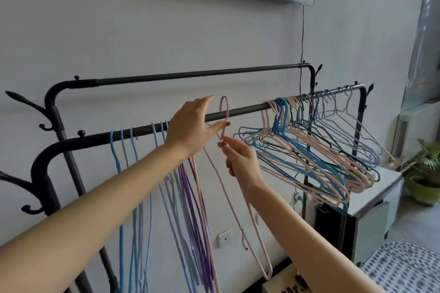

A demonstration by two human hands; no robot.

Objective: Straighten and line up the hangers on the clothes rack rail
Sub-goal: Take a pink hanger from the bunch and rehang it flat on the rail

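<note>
A dark rail (242, 111) of a black clothes rack crosses the view. Blue, lilac and purple hangers (152, 181) hang straight on its left part. A tangled bunch of pink and blue hangers (309, 150) crowds the right part, splayed sideways. My right hand (240, 159) pinches the neck of a pink hanger (238, 197), whose hook rises in front of the rail at mid-span. My left hand (190, 126) is at the rail just left of that hook, fingers stretched out, thumb touching the hook.
A second, higher rail (190, 74) runs behind. Black coat hooks (35, 112) stick out at the rack's left end. A white cabinet (371, 200) and a potted plant (426, 178) stand to the right. A cable (302, 38) hangs down the wall.
</note>
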